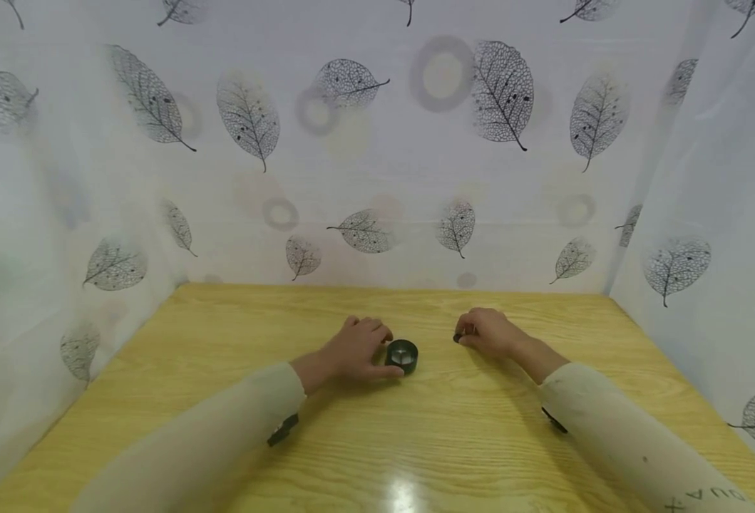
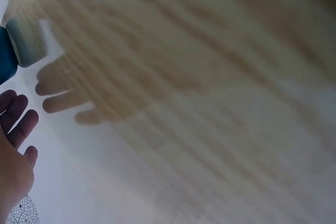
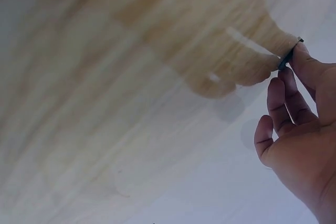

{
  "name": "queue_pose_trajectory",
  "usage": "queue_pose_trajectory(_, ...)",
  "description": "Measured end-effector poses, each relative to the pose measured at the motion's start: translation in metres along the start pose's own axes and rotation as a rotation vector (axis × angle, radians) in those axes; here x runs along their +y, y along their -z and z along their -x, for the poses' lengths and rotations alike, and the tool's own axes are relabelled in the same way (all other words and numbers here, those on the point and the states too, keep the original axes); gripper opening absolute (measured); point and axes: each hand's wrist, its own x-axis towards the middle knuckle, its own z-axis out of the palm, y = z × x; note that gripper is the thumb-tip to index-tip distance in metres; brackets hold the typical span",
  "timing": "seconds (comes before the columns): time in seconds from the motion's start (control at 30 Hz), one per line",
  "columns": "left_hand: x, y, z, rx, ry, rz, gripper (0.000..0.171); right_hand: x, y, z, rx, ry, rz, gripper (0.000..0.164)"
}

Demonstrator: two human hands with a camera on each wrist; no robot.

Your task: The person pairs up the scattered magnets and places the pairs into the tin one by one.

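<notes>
A short, dark round cylinder [image 1: 402, 356] with a shiny pale centre sits upright on the wooden table. My left hand [image 1: 354, 350] holds it from the left, thumb along its near side and index finger at its far side. In the left wrist view the cylinder [image 2: 6, 53] looks blue-green at the left edge, the other fingers [image 2: 23, 127] loosely bent below it. To the right, my right hand [image 1: 488, 333] pinches a small, thin dark piece [image 1: 457, 337] between thumb and fingertips. That piece [image 3: 286, 59] looks flat and blue-green in the right wrist view; its kind is unclear.
The glossy yellow wood table [image 1: 223, 313] mirrors both hands in the wrist views. A pale leaf-print curtain [image 1: 377, 171] encloses the back and both sides. Dark wrist devices [image 1: 283, 429] show under the sleeves.
</notes>
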Motion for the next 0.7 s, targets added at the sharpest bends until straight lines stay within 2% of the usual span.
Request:
queue_pose_trajectory(0.27,-0.0007,-0.0003,-0.0028,0.003,-0.047,0.001,0.065,-0.0017,0.0025,-0.0001,-0.061,-0.077,-0.100,0.008)
queue_pose_trajectory(0.47,0.0026,0.0025,-0.0025,-0.011,-0.042,-0.014,0.064,0.0013,0.0014,0.0017,-0.070,-0.072,-0.148,0.010)
queue_pose_trajectory(0.7,0.0022,0.0022,-0.0027,-0.015,-0.035,-0.018,0.064,0.0027,0.0015,0.0026,-0.080,-0.068,-0.156,0.012)
